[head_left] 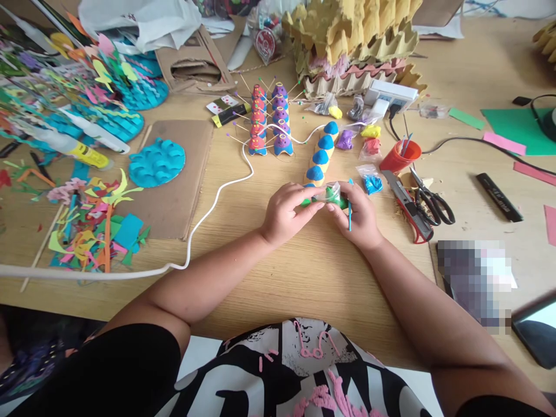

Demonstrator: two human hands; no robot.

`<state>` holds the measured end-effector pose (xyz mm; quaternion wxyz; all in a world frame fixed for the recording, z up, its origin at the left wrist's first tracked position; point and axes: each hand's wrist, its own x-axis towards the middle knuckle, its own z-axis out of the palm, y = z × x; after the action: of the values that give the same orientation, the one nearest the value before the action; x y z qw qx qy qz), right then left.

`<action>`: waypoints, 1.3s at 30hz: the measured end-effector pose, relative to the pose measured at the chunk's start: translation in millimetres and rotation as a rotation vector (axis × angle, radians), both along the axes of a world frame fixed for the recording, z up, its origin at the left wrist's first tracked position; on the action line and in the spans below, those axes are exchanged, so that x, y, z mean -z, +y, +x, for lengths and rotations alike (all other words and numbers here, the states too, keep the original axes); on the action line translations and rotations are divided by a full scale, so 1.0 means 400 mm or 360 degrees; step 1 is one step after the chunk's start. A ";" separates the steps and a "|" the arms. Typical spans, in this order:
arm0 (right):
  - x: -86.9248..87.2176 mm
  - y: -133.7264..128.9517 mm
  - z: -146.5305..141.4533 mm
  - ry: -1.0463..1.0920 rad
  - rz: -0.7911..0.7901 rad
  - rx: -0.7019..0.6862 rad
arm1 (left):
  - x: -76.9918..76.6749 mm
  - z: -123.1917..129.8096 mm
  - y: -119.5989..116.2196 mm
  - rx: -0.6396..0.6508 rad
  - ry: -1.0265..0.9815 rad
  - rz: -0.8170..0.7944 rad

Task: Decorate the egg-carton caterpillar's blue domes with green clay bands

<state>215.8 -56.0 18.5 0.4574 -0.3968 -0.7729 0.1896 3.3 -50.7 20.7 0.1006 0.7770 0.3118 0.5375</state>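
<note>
My left hand (286,213) and my right hand (359,219) meet over the middle of the table, fingers closed on a small clear plastic bag of green clay (333,193). A thin blue modelling tool (350,214) is also tucked in my right hand, pointing down between the fingers. Just beyond my fingers lies a strip of egg carton (309,171) with blue clay caps (320,157) on its bumps; its near end is partly hidden by my hands. Bagged blue clay (372,184) sits right of my right hand.
Red-and-blue (258,119) and purple-and-blue carton figures (281,123) with pins stand behind. A red cup (402,156), box cutter (408,202) and scissors (432,202) lie right. A white cable (217,194) crosses left, near cardboard (174,208) and paper scraps (99,231). Egg trays (356,35) are stacked behind.
</note>
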 end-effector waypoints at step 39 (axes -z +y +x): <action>-0.020 -0.017 -0.021 0.0425 -0.0277 -0.0168 | -0.005 0.014 -0.010 0.0033 -0.0009 -0.0304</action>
<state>207.4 -62.7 26.4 0.5093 -0.3651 -0.7057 0.3307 9.0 -54.8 22.5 0.1808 0.7655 0.3533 0.5065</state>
